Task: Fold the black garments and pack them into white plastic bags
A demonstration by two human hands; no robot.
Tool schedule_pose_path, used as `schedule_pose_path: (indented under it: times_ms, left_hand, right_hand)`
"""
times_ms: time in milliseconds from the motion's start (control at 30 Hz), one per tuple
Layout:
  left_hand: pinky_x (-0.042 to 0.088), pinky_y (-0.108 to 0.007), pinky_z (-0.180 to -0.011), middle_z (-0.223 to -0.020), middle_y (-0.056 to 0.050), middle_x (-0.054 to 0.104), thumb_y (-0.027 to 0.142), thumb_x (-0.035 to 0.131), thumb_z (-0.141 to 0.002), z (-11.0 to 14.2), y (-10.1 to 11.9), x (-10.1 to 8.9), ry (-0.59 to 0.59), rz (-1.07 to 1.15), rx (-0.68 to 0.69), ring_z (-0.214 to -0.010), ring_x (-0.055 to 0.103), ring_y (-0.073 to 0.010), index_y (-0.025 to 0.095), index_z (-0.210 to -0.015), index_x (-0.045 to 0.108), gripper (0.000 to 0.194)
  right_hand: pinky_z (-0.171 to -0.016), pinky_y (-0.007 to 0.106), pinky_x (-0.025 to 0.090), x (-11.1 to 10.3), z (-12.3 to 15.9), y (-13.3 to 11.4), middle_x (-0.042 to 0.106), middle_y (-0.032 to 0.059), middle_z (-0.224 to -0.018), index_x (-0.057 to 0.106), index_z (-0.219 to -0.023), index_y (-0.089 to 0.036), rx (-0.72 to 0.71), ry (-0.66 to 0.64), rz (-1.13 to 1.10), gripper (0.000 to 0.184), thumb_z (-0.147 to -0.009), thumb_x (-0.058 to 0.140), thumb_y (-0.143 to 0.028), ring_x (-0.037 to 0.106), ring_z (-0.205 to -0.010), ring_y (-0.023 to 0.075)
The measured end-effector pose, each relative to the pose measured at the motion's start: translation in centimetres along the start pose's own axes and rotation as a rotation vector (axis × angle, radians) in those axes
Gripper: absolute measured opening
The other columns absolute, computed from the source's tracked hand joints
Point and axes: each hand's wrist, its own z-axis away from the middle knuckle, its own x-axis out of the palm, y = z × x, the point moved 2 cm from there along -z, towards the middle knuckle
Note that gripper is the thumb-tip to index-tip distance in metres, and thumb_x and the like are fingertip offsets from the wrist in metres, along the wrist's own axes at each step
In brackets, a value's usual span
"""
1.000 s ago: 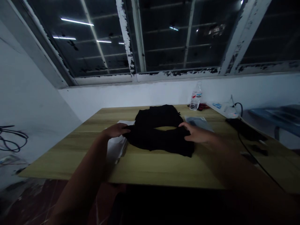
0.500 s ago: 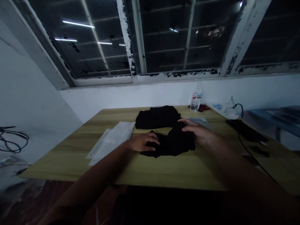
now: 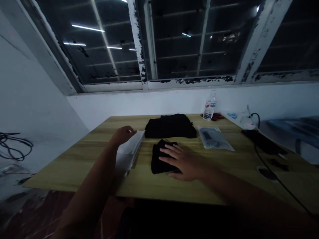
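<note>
My right hand (image 3: 183, 162) lies flat with spread fingers on a small folded piece of black cloth (image 3: 158, 157) near the front of the table. Part of that cloth is hidden under the palm. To the left, my left hand (image 3: 123, 135) has its fingers curled together at the top edge of a small stack of white plastic bags (image 3: 128, 151). The thumb and fingertips seem to pinch the upper bag. Behind the folded piece lies a larger folded black cloth (image 3: 170, 126), touched by neither hand.
A clear packet (image 3: 215, 137) with a dark item inside lies on the wooden table (image 3: 82, 156) at right. A water bottle (image 3: 209, 106) stands by the wall. Further right are a black phone-like slab (image 3: 260, 141), a cable (image 3: 281, 184) and a round table hole (image 3: 267, 173).
The front black cloth has become a smaller folded bundle. My left hand has left it and moved left to the white bags. My right hand has moved left and flattened onto the bundle.
</note>
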Motion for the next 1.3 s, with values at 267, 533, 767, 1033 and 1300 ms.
schedule_pose_path:
  times_ms: [267,533,767,1033,1300]
  left_hand:
    - [0.047,-0.033,-0.08,-0.095,-0.01,0.075,0.066,0.059,-0.083,-0.1,1.0,2.6,-0.28,-0.255,0.103,-0.092,0.068,-0.0284,0.021,-0.084,0.072,0.047]
    - [0.048,-0.032,-0.078,-0.092,-0.008,0.076,0.063,0.056,-0.088,0.1,0.9,2.4,-0.23,-0.224,0.105,-0.088,0.069,-0.0256,0.023,-0.089,0.071,0.043]
    - [0.049,-0.033,-0.081,-0.098,-0.01,0.077,0.074,0.056,-0.083,-0.2,-0.4,2.6,-0.3,-0.272,0.078,-0.094,0.07,-0.028,0.023,-0.09,0.073,0.054]
    - [0.046,-0.029,-0.067,-0.088,-0.009,0.078,0.061,0.068,-0.073,-0.3,-0.3,2.4,-0.352,-0.313,0.113,-0.079,0.069,-0.0255,0.021,-0.077,0.074,0.04]
    - [0.047,-0.029,-0.072,-0.082,-0.005,0.074,0.029,0.058,-0.075,1.4,2.2,0.1,-0.26,-0.211,0.322,-0.077,0.065,-0.0204,0.02,-0.076,0.068,0.014]
  right_hand:
    - [-0.116,0.055,0.038,0.6,-0.5,0.7,0.066,0.0144,-0.136,0.067,-0.136,-0.02,0.084,0.064,0.043,0.053,-0.085,0.072,-0.032,0.059,-0.127,0.0313]
    - [-0.106,0.046,0.05,0.9,-0.5,3.0,0.074,0.0084,-0.118,0.071,-0.114,-0.024,0.354,0.415,-0.387,0.033,-0.088,0.052,-0.016,0.068,-0.114,0.0246]
    - [-0.119,0.051,0.039,0.7,-0.8,3.2,0.061,0.0122,-0.147,0.054,-0.147,-0.025,0.541,0.631,-0.344,0.049,-0.102,0.041,-0.039,0.053,-0.139,0.0279]
    - [-0.123,0.073,0.007,2.3,-1.1,0.0,0.021,0.0091,-0.173,0.041,-0.16,-0.031,0.256,-0.157,-0.026,0.078,-0.094,0.052,-0.072,0.006,-0.158,0.0459]
    - [-0.124,0.059,0.021,-1.5,0.4,0.9,0.069,-0.0028,-0.14,0.079,-0.109,-0.039,-0.093,-0.182,-0.307,0.023,-0.099,0.062,-0.049,0.043,-0.149,0.0277]
